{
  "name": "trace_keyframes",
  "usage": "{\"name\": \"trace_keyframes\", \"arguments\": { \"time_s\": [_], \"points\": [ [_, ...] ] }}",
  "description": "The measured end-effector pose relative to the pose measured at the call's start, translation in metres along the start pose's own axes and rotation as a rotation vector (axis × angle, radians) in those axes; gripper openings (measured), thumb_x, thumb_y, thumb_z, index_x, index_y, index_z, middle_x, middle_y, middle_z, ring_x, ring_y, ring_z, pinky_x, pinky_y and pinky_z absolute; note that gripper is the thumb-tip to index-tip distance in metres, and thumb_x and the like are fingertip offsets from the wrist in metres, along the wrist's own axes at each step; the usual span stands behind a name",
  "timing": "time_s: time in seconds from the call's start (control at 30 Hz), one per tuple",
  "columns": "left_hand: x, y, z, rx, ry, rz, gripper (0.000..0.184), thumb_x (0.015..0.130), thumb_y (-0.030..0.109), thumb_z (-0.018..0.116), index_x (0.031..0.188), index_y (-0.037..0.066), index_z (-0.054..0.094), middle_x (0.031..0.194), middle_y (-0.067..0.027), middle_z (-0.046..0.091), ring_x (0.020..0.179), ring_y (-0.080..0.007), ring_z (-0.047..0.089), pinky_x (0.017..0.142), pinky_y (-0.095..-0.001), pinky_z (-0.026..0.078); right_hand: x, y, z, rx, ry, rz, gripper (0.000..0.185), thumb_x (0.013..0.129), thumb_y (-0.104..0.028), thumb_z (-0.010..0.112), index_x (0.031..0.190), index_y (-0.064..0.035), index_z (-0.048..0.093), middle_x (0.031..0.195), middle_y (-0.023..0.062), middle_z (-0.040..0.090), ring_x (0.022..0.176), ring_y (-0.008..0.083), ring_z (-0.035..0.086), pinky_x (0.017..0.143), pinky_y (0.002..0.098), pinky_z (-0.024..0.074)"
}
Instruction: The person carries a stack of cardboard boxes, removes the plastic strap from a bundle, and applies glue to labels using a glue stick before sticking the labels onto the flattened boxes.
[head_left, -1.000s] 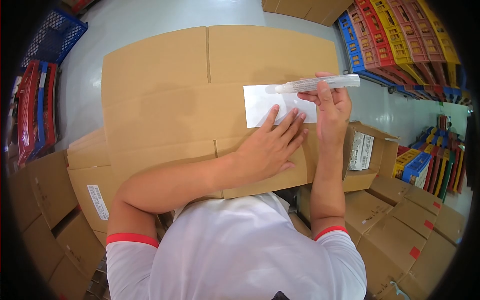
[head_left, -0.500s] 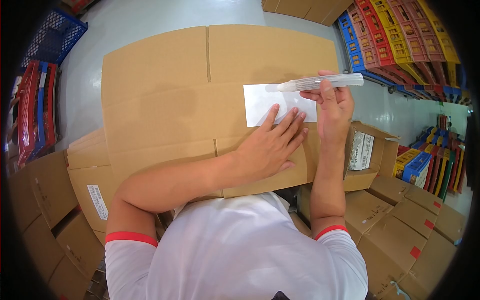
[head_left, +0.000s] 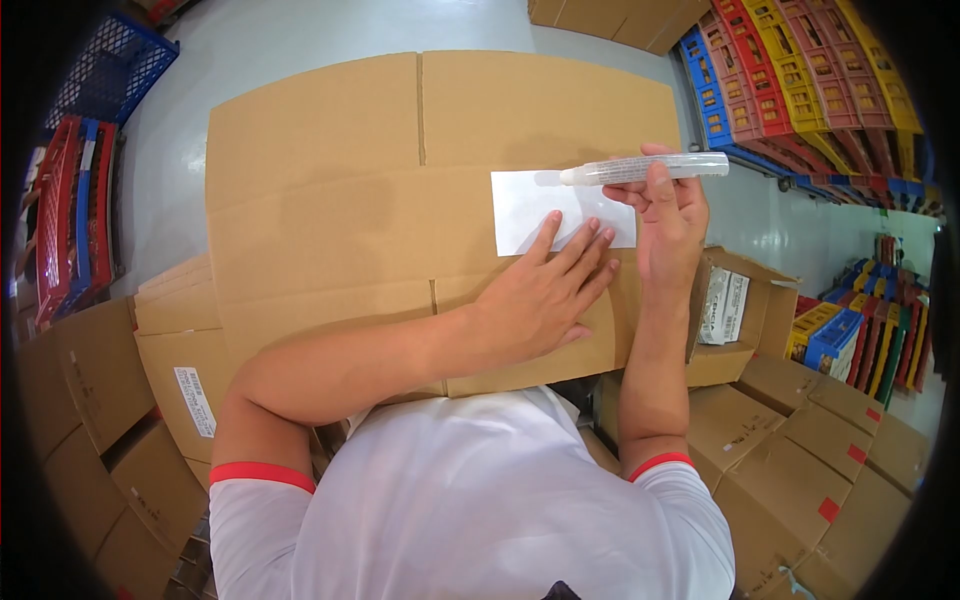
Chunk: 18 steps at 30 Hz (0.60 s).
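Note:
A white sheet of paper (head_left: 520, 215) lies on a flattened cardboard sheet (head_left: 320, 180). My left hand (head_left: 545, 285) rests palm down with fingers spread, its fingertips pressing on the lower part of the paper. My right hand (head_left: 670, 215) holds a thick translucent white marker (head_left: 650, 169) between thumb and fingers. The marker points left, its pale tip above the upper part of the paper; whether the tip touches it I cannot tell.
An open carton (head_left: 745, 310) with printed white packs stands right of the cardboard. Closed boxes (head_left: 790, 450) sit at the lower right, others (head_left: 90, 380) at the lower left. Coloured crates (head_left: 790, 80) are stacked at the upper right; a blue crate (head_left: 120, 70) stands at the upper left.
The marker tip has shifted slightly to the right over the paper, together with my right hand. My left hand keeps its place on the paper. The whole view has moved very slightly.

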<state>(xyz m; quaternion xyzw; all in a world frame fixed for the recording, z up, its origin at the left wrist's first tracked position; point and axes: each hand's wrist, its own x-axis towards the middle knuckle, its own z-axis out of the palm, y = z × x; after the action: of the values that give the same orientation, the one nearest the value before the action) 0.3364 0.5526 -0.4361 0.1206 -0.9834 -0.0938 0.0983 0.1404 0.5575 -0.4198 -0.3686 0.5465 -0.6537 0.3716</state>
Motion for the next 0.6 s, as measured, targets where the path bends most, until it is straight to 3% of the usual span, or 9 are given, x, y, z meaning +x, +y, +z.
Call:
{"name": "trace_keyframes", "arguments": {
  "time_s": [0.1, 0.43, 0.6],
  "points": [
    [0.0, 0.0, 0.001, 0.001, -0.002, 0.0, 0.075, 0.099, 0.057, 0.053, 0.153, 0.005, 0.044, 0.161, -0.0203, 0.037, 0.151, -0.0359, 0.031, 0.121, -0.0606, 0.025, -0.001, 0.001, -0.001, -0.026, -0.018, -0.003, 0.035, 0.106, -0.021, 0.058, 0.129, 0.0051, 0.055, 0.105, 0.018, 0.072, 0.091, 0.024, 0.074, 0.081, 0.039, 0.0627],
    [-0.002, 0.0, 0.0, -0.002, 0.011, -0.004, 0.075, 0.098, 0.057, 0.055, 0.153, 0.006, 0.045, 0.161, -0.0198, 0.038, 0.151, -0.0357, 0.03, 0.121, -0.0602, 0.025, -0.003, 0.003, -0.001, -0.016, -0.012, -0.002, 0.035, 0.106, -0.021, 0.058, 0.129, 0.005, 0.055, 0.107, 0.0198, 0.072, 0.092, 0.0257, 0.074, 0.082, 0.0395, 0.0627],
    [-0.002, 0.0, 0.0, -0.006, 0.007, -0.009, 0.076, 0.098, 0.057, 0.055, 0.153, 0.006, 0.045, 0.16, -0.0198, 0.038, 0.151, -0.0353, 0.031, 0.121, -0.0604, 0.024, -0.011, -0.011, 0.008, -0.117, -0.024, -0.007, 0.031, 0.101, -0.019, 0.067, 0.12, 0.0039, 0.058, 0.105, 0.0193, 0.073, 0.093, 0.0247, 0.073, 0.082, 0.0371, 0.0618]
  ]
}}
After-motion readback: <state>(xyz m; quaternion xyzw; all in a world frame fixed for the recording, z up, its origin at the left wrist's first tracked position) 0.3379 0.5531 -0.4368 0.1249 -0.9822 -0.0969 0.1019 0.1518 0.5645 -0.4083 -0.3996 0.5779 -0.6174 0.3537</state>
